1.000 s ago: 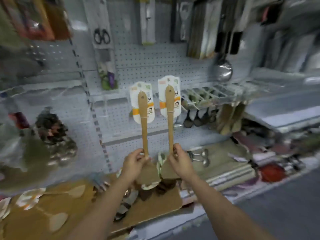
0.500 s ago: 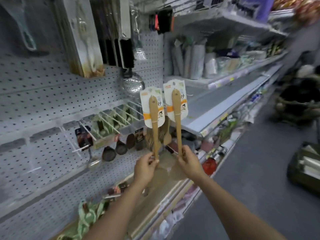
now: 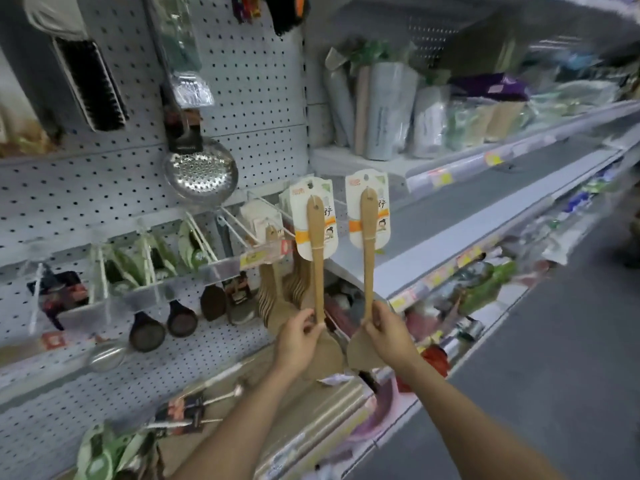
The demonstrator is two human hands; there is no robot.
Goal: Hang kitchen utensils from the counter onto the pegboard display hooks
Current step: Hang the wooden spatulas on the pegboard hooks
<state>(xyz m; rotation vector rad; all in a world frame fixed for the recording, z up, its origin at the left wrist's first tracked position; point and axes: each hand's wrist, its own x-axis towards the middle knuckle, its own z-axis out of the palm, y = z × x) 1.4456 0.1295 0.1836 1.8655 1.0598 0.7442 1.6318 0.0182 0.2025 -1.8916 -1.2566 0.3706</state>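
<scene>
Two carded wooden spatulas held upright before the pegboard (image 3: 242, 98), one in each hand.

The left hand (image 3: 294, 344) has its fingers curled round the lower handle of the left spatula (image 3: 317, 258), just above the blade. The right hand (image 3: 389, 341) grips the right spatula (image 3: 368, 251) the same way. Both spatulas stand to the right of the steel skimmer (image 3: 201, 171) and below its level. The left card is close to the white hooks (image 3: 239, 226), which already carry other wooden spatulas. These look light and stiff, dry wood that should not slip; the paper cards seem the weak part, likely to tear at the hang hole. Holding low on the handle looks sound, though steering the card's hole onto a hook may be steadier with a grip nearer the card.
</scene>
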